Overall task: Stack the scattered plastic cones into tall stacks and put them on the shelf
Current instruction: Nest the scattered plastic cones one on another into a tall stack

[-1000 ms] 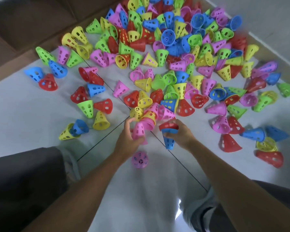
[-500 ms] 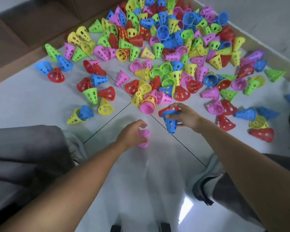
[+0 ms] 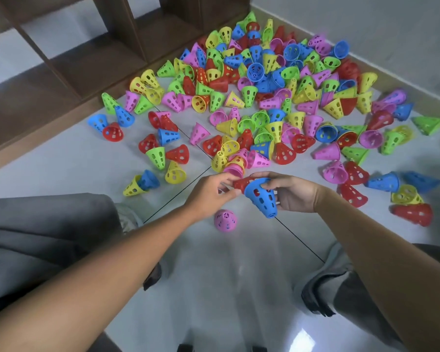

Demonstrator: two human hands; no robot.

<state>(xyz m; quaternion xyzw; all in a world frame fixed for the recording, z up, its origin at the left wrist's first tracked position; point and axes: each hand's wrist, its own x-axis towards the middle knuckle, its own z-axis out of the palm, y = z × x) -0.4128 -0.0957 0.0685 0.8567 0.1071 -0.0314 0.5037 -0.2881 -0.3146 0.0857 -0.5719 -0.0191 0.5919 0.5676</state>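
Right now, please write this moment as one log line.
right hand: holds blue cone | left hand: pinches red cone | pink cone: floor

Two bare hands are in view, the left hand (image 3: 208, 196) and the right hand (image 3: 294, 195). Between them they hold two perforated plastic cones: one blue cone (image 3: 261, 198) and one red cone (image 3: 241, 183). One pink perforated cone (image 3: 225, 221) stands alone on the grey tiled floor (image 3: 61, 158). Well over a hundred scattered cones (image 3: 277, 97), in red, blue, green, yellow and pink, lie toward the floor's far edge, too many to count exactly. One dark wooden shelf (image 3: 87, 62) shows several open compartments.
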